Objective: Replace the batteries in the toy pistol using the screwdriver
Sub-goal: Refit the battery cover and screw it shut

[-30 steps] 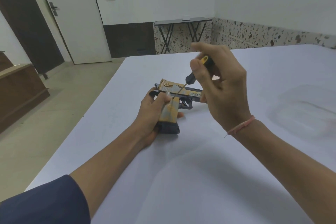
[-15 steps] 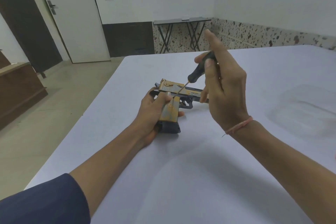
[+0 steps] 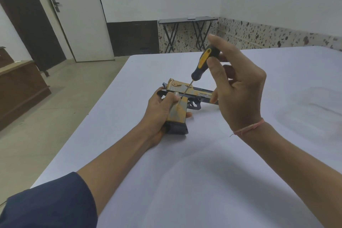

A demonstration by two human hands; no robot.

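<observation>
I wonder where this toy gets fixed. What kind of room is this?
Probably a plain indoor room, maybe an office, not a workshop: a big white table, a white door and a folding table against speckled wall tiles.

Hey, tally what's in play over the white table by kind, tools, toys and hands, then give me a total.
Screwdrivers: 1, the screwdriver, pinched by the right hand
Toy pistols: 1, the toy pistol, gripped by the left hand
Hands: 2
Total: 4
</observation>
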